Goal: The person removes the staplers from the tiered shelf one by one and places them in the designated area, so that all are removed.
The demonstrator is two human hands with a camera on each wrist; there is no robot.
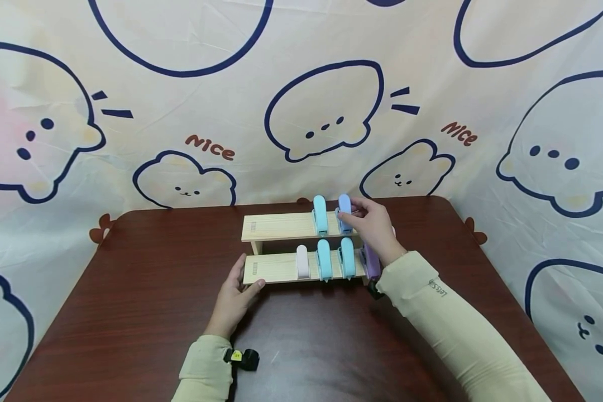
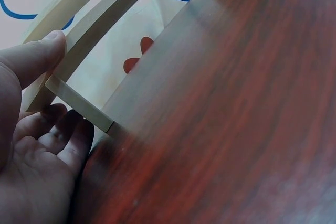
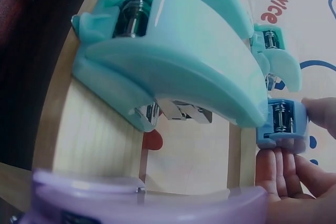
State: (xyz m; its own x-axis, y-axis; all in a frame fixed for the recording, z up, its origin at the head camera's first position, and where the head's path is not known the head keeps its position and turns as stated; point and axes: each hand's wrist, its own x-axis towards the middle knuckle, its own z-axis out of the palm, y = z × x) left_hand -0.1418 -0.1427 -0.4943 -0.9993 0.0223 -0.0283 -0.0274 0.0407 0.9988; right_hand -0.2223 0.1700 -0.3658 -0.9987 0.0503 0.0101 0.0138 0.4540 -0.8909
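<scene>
A two-tier wooden rack (image 1: 276, 227) stands on the table and carries several small staplers. My left hand (image 1: 234, 301) grips the left end of its lower shelf, thumb near the front edge and other fingers round the end. On the upper shelf, my right hand (image 1: 377, 226) holds a blue stapler (image 3: 282, 121) between thumb and fingers. A light-blue stapler (image 1: 320, 215) stands to its left. Along the lower shelf are a white stapler (image 1: 302, 262), two teal staplers, one of them (image 3: 173, 56) large in the right wrist view, and a purple stapler (image 1: 371, 262) partly behind the right wrist.
The dark red-brown table (image 1: 146, 312) runs under the rack and both forearms. A printed cloth (image 1: 251, 111) with cartoon outlines hangs at the back and sides, close behind the rack. A black strap camera (image 1: 248, 359) sits on the left wrist.
</scene>
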